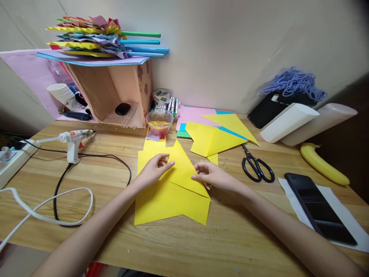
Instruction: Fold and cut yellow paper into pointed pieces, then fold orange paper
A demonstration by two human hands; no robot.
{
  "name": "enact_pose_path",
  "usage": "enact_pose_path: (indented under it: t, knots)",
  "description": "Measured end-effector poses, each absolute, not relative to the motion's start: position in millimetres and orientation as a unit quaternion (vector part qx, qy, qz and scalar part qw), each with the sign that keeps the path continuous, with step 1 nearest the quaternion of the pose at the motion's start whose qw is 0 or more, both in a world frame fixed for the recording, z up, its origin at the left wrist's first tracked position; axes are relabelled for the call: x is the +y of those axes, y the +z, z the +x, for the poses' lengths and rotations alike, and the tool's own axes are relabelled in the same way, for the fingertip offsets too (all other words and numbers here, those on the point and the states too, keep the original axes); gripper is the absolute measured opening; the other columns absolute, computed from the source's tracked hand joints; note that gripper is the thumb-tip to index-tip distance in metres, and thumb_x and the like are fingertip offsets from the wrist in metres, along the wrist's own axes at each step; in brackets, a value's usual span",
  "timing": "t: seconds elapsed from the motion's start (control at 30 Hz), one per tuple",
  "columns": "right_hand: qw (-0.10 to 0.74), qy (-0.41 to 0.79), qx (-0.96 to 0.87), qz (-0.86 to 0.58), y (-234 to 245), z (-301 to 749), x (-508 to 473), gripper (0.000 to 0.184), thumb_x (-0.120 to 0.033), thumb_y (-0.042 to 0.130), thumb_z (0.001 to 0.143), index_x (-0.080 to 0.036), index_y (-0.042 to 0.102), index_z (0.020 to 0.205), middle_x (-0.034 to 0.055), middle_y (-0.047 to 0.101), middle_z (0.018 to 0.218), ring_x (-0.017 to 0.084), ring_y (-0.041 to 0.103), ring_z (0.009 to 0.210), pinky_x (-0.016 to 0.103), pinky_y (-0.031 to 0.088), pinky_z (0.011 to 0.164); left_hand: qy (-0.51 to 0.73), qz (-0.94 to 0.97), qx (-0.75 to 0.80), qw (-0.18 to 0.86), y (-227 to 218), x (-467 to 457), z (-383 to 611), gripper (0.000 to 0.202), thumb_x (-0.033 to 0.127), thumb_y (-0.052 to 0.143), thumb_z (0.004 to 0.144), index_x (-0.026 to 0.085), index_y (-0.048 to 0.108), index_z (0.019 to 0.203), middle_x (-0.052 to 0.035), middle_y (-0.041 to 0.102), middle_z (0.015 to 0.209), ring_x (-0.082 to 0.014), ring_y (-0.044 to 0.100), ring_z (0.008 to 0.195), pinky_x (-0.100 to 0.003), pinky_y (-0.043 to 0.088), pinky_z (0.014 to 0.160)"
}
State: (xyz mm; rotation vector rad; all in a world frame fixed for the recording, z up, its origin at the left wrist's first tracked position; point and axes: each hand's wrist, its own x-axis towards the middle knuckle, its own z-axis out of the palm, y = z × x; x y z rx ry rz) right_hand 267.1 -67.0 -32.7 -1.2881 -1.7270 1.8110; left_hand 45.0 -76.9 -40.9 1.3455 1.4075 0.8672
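Observation:
A folded yellow sheet of paper [184, 167], with a pointed top and a slanting lower edge, lies over more yellow paper [157, 206] on the table. My left hand [155, 168] is at the sheet's left side, thumb on the front and curved fingers by the edge. On the right side, my right hand [211, 175] pinches the slanted edge, thumb in front and fingers partly hidden behind. Just beyond the hands rests another folded yellow sheet [210, 140], its crease showing. Black-handled scissors [256, 165] lie to the right of my right hand.
A glue gun [73, 144] stands at the left with cords around it. Behind are an open box [144, 84] topped by folded paper pieces, a clear bowl [159, 123] and coloured paper [193, 114]. A phone [317, 204], banana [324, 163] and rolls [290, 121] lie right.

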Motion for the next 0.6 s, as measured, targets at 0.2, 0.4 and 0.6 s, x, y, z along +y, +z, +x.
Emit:
enact_pose_path:
  t: [0.2, 0.4, 0.6]
  knots:
    - [0.156, 0.750, -0.520, -0.378, -25.3, 262.5, -74.5, 0.036, -0.038, 0.066, 0.068, -0.012, 0.056, 0.092, -0.0001, 0.059, 0.063, 0.008, 0.054, 0.048, 0.020, 0.044, 0.047, 0.245, 0.556, 0.546, 0.578, -32.0, -84.5, 43.8, 0.044, 0.056, 0.048, 0.074, 0.014, 0.058, 0.082, -0.0047, 0.065, 0.079, -0.0190, 0.059, 0.066, -0.026, 0.043, 0.055]
    - [0.231, 0.697, -0.535, -0.417, -35.8, 264.4, -65.4, 0.043, -0.036, 0.068, 0.066, -0.013, 0.054, 0.100, -0.0017, 0.061, 0.060, 0.007, 0.054, 0.045, 0.016, 0.041, 0.041, 0.196, 0.678, 0.529, 0.471, -29.2, -87.4, 47.9, 0.035, 0.050, 0.045, 0.077, 0.017, 0.050, 0.067, 0.0005, 0.056, 0.065, -0.0132, 0.048, 0.057, -0.022, 0.032, 0.048]
    - [0.299, 0.647, -0.542, -0.444, -47.1, 269.7, -51.8, 0.029, -0.041, 0.062, 0.072, -0.013, 0.056, 0.075, -0.0042, 0.056, 0.045, 0.006, 0.050, 0.039, 0.016, 0.040, 0.040, 0.187, 0.723, 0.535, 0.394, -31.1, -85.4, 49.4, 0.037, 0.048, 0.043, 0.079, 0.017, 0.041, 0.060, 0.0038, 0.043, 0.057, -0.0106, 0.038, 0.053, -0.021, 0.025, 0.048]
